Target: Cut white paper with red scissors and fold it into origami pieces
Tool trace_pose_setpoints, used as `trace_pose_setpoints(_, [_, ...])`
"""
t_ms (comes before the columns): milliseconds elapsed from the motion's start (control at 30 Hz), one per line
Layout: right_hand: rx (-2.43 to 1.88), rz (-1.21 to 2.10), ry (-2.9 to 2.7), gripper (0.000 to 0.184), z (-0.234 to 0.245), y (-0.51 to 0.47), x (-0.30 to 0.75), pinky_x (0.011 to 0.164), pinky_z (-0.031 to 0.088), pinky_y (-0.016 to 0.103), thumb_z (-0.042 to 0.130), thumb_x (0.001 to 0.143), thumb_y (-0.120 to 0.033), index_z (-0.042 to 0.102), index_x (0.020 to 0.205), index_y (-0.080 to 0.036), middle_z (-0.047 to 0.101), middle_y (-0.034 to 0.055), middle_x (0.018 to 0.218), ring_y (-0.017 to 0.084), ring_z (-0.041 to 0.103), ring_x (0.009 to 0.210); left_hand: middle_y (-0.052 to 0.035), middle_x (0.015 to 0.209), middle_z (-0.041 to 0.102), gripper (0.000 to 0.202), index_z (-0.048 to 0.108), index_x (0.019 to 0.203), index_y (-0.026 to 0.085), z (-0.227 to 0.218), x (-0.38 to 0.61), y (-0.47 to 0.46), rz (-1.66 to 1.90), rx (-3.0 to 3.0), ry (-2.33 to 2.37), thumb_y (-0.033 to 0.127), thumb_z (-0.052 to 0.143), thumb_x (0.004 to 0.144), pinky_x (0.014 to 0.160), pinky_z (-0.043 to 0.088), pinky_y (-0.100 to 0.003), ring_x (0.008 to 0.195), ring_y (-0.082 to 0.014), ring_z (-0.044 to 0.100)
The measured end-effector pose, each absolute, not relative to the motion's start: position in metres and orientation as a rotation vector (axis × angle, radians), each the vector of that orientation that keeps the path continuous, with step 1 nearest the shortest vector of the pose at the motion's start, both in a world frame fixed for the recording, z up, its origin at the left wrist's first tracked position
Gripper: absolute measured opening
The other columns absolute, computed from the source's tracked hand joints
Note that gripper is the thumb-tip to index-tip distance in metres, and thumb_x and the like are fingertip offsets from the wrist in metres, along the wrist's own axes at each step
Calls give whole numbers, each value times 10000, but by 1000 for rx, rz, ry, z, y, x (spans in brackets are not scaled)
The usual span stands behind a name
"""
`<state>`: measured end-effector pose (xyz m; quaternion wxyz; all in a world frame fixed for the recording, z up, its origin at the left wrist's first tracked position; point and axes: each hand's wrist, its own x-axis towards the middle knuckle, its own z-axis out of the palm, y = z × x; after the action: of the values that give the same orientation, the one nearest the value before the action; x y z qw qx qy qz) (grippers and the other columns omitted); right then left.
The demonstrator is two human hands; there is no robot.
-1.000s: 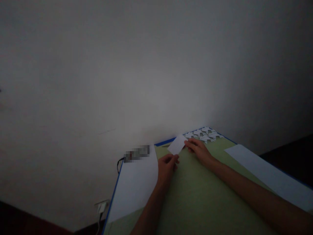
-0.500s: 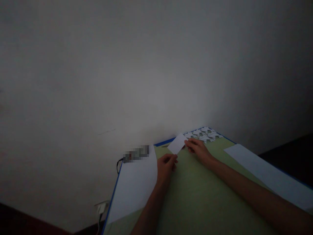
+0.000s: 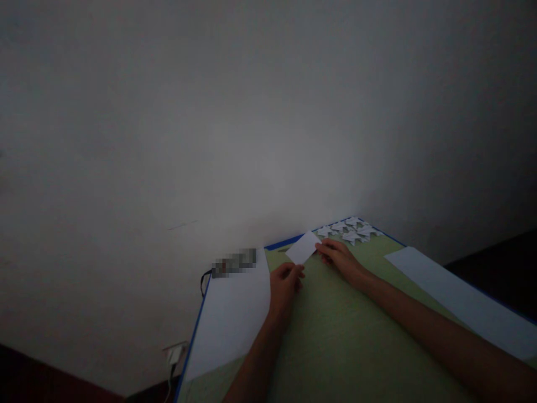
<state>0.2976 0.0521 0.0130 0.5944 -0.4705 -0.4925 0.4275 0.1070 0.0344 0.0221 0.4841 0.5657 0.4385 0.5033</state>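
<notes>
A small white piece of paper (image 3: 303, 248) is held up over the green tabletop, turned so that its corners point up and down. My left hand (image 3: 286, 282) pinches its lower corner between thumb and fingers. At its right side, my right hand (image 3: 335, 252) grips the edge, fingers closed. Just beyond the right hand lie several folded white paper shapes (image 3: 354, 237), pointed like stars, in a cluster at the table's far corner. Part of a thin dark object (image 3: 283, 250) shows on the table behind the paper.
A large white sheet (image 3: 235, 319) covers the table's left side, with a blurred-out object (image 3: 234, 263) and its black cable at the back. Along the right edge lies a long white sheet (image 3: 461, 302). The wall (image 3: 251, 140) stands behind; a plug (image 3: 174, 355) sits in a socket lower left.
The small paper has shifted very slightly to the left. Both hands keep their hold on it and have hardly moved.
</notes>
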Motion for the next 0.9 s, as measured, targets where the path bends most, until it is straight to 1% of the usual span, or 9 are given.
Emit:
trace_pose_setpoints(133, [-1055, 1039, -1201, 373, 19, 46, 293, 573, 334, 289, 750, 734, -549, 609, 705, -205, 535, -31, 618, 143, 485, 585, 14, 470, 546, 280, 662, 600, 157, 19, 108, 37, 1202, 1377, 1107, 393, 743, 728, 467, 323, -245, 427, -103, 450])
trace_pose_setpoints(267, [-1031, 1079, -1268, 368, 23, 42, 290, 585, 336, 297, 771, 724, -534, 633, 694, -194, 554, -25, 614, 144, 496, 581, 5, 493, 561, 312, 660, 603, 155, 16, 108, 38, 1200, 1374, 1133, 424, 737, 741, 481, 339, -253, 442, -108, 462])
trace_pose_setpoints(400, [-1050, 1060, -1277, 319, 22, 42, 293, 594, 312, 293, 782, 730, -486, 673, 742, -186, 545, -39, 584, 138, 476, 587, -1, 497, 564, 344, 685, 616, 146, 17, 108, 37, 1175, 1403, 1119, 458, 742, 749, 484, 332, -254, 443, -110, 460])
trace_pose_setpoints(500, [-1043, 1105, -1301, 299, 22, 43, 294, 596, 325, 289, 808, 691, -448, 705, 781, -182, 589, -33, 611, 140, 496, 599, 4, 477, 543, 364, 692, 608, 144, 20, 109, 35, 1155, 1434, 1099, 475, 747, 748, 489, 318, -253, 438, -105, 440])
trace_pose_setpoints(600, [-1035, 1189, -1340, 284, 21, 42, 291, 587, 335, 290, 845, 634, -412, 720, 713, -170, 615, -15, 595, 145, 509, 587, 2, 494, 548, 384, 688, 608, 148, 23, 109, 33, 1149, 1453, 1085, 501, 741, 751, 498, 320, -253, 455, -107, 442])
trace_pose_setpoints(667, [-1028, 1227, -1346, 278, 20, 42, 288, 586, 338, 292, 855, 623, -403, 722, 671, -164, 618, -5, 579, 147, 513, 584, -2, 508, 557, 397, 689, 612, 150, 24, 108, 32, 1145, 1462, 1084, 516, 735, 759, 507, 325, -254, 469, -112, 455])
trace_pose_setpoints(767, [-998, 1258, -1298, 284, 15, 42, 284, 609, 364, 292, 832, 662, -421, 734, 736, -165, 637, 4, 640, 147, 531, 621, 1, 503, 550, 411, 704, 620, 150, 25, 108, 31, 1136, 1473, 1092, 530, 730, 775, 518, 329, -256, 472, -113, 458])
trace_pose_setpoints(900, [-938, 1285, -1211, 305, 9, 43, 278, 640, 404, 289, 775, 739, -475, 663, 770, -193, 627, -3, 731, 142, 557, 668, 6, 484, 533, 410, 735, 631, 142, 24, 108, 32, 1126, 1474, 1104, 526, 733, 777, 517, 321, -257, 458, -107, 433])
